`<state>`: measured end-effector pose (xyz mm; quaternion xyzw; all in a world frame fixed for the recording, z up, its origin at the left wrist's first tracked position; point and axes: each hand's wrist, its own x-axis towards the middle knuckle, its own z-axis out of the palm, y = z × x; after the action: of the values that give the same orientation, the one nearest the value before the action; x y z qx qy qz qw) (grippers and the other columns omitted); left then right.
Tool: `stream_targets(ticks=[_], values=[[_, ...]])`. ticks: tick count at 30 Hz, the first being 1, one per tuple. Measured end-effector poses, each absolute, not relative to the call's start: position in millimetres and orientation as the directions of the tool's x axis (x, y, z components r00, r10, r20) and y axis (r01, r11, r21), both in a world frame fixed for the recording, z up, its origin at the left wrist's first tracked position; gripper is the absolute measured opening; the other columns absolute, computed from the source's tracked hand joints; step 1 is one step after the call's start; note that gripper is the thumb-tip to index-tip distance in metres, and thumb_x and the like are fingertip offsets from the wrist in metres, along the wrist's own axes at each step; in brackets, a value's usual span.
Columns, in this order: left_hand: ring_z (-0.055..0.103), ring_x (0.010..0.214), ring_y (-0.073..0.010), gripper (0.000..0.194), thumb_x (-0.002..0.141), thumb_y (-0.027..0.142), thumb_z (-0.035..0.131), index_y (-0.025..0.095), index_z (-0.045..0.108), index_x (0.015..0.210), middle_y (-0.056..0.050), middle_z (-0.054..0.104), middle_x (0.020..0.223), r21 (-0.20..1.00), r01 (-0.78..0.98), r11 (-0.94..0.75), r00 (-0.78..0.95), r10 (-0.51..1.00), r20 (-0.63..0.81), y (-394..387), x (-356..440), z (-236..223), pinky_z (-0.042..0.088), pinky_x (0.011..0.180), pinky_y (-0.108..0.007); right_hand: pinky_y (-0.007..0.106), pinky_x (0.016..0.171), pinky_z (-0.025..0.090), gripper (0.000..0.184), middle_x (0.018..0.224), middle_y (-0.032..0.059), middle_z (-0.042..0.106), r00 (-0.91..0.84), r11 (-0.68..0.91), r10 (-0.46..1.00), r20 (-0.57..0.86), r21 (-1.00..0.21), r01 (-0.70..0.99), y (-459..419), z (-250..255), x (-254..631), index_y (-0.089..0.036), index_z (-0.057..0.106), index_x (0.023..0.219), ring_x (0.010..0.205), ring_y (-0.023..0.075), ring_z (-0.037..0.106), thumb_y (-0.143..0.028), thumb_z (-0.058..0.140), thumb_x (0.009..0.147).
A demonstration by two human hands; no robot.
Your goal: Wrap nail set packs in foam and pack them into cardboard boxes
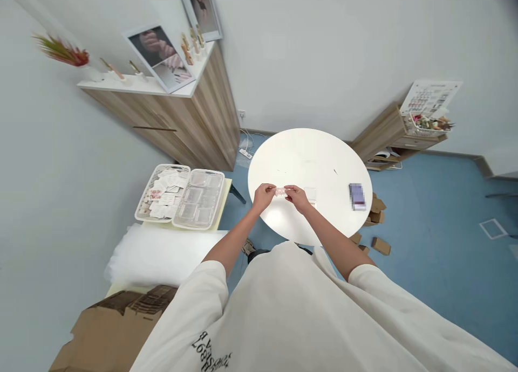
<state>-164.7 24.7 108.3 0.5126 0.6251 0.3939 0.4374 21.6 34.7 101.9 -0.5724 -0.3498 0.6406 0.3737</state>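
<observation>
Pinching a small pink packet (280, 192) between left hand (264, 195) and right hand (297, 198) above the round white desk (311, 156), a tray of paper cards (174, 166) full at nine o'clock

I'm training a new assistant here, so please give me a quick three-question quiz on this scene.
1. What do the left hand and right hand pinch between them?
2. True or false: the divided clear plastic tray sits on a separate surface, left of the round white table.
3. Which lies nearer the right hand: A, the pixelated rectangular item, or B, the small white card?

Key: 1. A small pinkish packet. 2. True. 3. B.
</observation>
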Motion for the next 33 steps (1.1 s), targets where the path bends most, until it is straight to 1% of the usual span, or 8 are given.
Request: stream_targets(ticks=[3,7,11,14,18,25,30,33], values=[[0.069,0.098,-0.0197,0.018,0.086,0.013,0.064,0.02,0.074,0.099,-0.008,0.07,0.115,0.936,0.3,0.185,-0.08,0.982,-0.168,24,-113,96,0.058,0.089,-0.034,0.03,0.072,0.056,0.04,0.065,-0.0055,0.06,-0.037,-0.484,0.875,-0.482,-0.874,-0.044,31,92,72,-0.021,0.068,0.103,0.066,0.012,0.059,-0.035,0.082,0.068],[0.068,0.101,-0.0191,0.029,0.083,0.007,0.06,0.021,0.072,0.105,-0.008,0.068,0.122,0.931,0.289,0.224,-0.085,0.974,-0.208,21,-62,82,0.058,0.085,-0.031,0.029,0.066,0.053,0.033,0.067,-0.0025,0.062,-0.061,-0.53,0.847,-0.528,-0.847,-0.032,27,86,120,-0.019,0.07,0.092,0.062,0.0116,0.055,-0.033,0.084,0.065],[0.069,0.093,-0.0189,0.033,0.084,0.013,0.061,0.021,0.068,0.115,-0.009,0.069,0.118,0.913,0.287,0.289,-0.104,0.957,-0.27,22,-34,70,0.058,0.081,-0.032,0.029,0.066,0.052,0.026,0.066,-0.001,0.062,-0.046,-0.547,0.836,-0.547,-0.837,-0.002,26,82,147,-0.019,0.068,0.076,0.063,0.0121,0.055,-0.038,0.083,0.065],[0.069,0.088,-0.0185,0.033,0.087,0.018,0.06,0.02,0.065,0.119,-0.009,0.071,0.112,0.904,0.281,0.322,-0.099,0.947,-0.306,25,-21,57,0.057,0.081,-0.033,0.028,0.064,0.051,0.024,0.064,-0.0017,0.06,-0.019,-0.522,0.853,-0.522,-0.853,0.022,27,74,162,-0.019,0.067,0.073,0.062,0.0119,0.054,-0.039,0.08,0.067],[0.07,0.101,-0.0187,0.03,0.092,0.023,0.054,0.021,0.063,0.12,-0.009,0.073,0.115,0.883,0.256,0.393,-0.039,0.917,-0.397,24,-8,36,0.054,0.091,-0.033,0.027,0.062,0.047,0.016,0.061,-0.0023,0.059,0.075,-0.548,0.836,-0.543,-0.83,0.105,26,62,183,-0.02,0.067,0.072,0.061,0.0122,0.052,-0.035,0.074,0.07],[0.065,0.114,-0.0228,0.036,0.096,0.03,0.049,0.021,0.057,0.13,-0.011,0.066,0.132,0.754,0.337,0.564,0.043,0.791,-0.611,7,9,17,0.049,0.096,-0.036,0.025,0.059,0.043,0.011,0.068,-0.0011,0.064,0.186,-0.635,0.771,-0.609,-0.715,0.293,16,32,212,-0.02,0.067,0.076,0.062,0.013,0.053,-0.029,0.061,0.073],[0.056,0.13,-0.0254,0.039,0.099,0.038,0.045,0.023,0.053,0.134,-0.011,0.058,0.144,0.723,0.374,0.581,0.044,0.767,-0.64,0,20,9,0.043,0.105,-0.036,0.025,0.062,0.044,0.017,0.071,-0.0007,0.066,0.201,-0.638,0.766,-0.611,-0.687,0.347,13,4,213,-0.021,0.069,0.078,0.067,0.0145,0.057,-0.03,0.056,0.073],[0.053,0.133,-0.0268,0.041,0.099,0.041,0.046,0.023,0.053,0.135,-0.011,0.056,0.147,0.696,0.394,0.6,0.047,0.743,-0.667,-1,24,7,0.042,0.107,-0.037,0.027,0.068,0.048,0.02,0.075,0.0003,0.07,0.209,-0.628,0.771,-0.601,-0.668,0.399,16,-7,211,-0.022,0.072,0.08,0.074,0.017,0.061,-0.03,0.055,0.073]])
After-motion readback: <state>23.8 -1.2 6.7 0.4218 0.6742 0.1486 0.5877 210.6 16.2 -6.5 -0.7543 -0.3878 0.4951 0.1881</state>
